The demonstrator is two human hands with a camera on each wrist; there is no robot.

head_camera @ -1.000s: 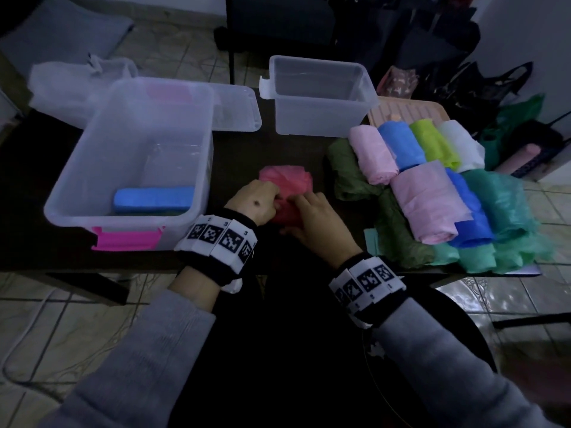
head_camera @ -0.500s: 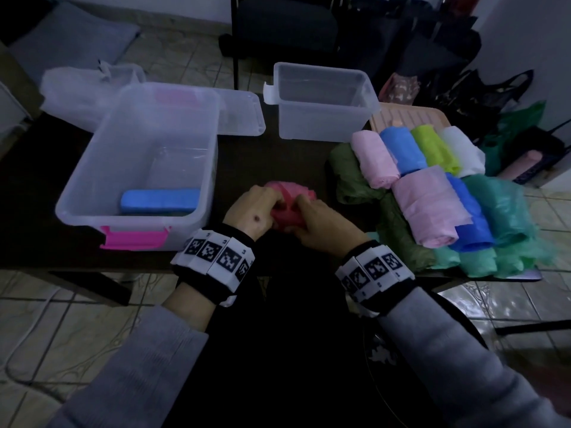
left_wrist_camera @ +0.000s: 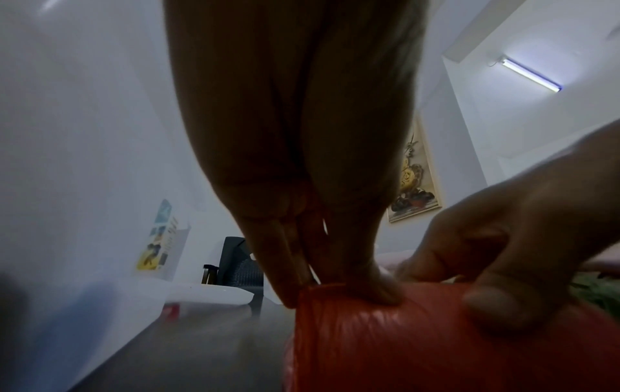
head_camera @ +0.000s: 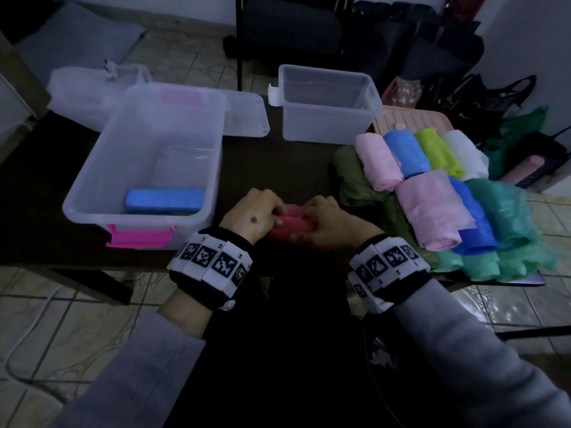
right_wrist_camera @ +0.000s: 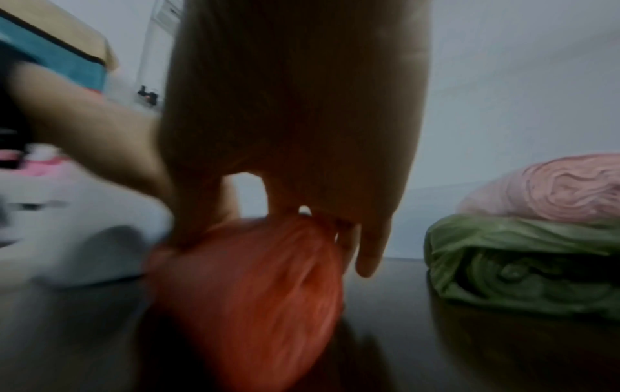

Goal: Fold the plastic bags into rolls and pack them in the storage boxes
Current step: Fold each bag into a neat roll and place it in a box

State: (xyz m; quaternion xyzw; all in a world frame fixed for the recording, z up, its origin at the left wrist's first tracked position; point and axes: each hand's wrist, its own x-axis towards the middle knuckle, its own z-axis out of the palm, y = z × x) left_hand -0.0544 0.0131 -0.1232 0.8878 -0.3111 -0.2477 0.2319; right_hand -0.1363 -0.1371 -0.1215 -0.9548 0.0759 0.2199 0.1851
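Observation:
A red plastic bag roll lies at the near edge of the dark table, between my two hands. My left hand grips its left end, fingers curled over the top. My right hand grips its right end with thumb in front. The roll looks thick and tight. A large clear storage box with a pink latch stands at the left and holds one blue roll. A smaller clear box stands at the back centre.
A pile of rolled bags in pink, blue, green and white covers the table's right side, over dark green bags. A clear lid lies behind the large box. A white bag sits at the back left. A dark chair stands beyond the table.
The loose red bag has been rolled toward me into a compact roll. Both hands have come back to the table's near edge with it.

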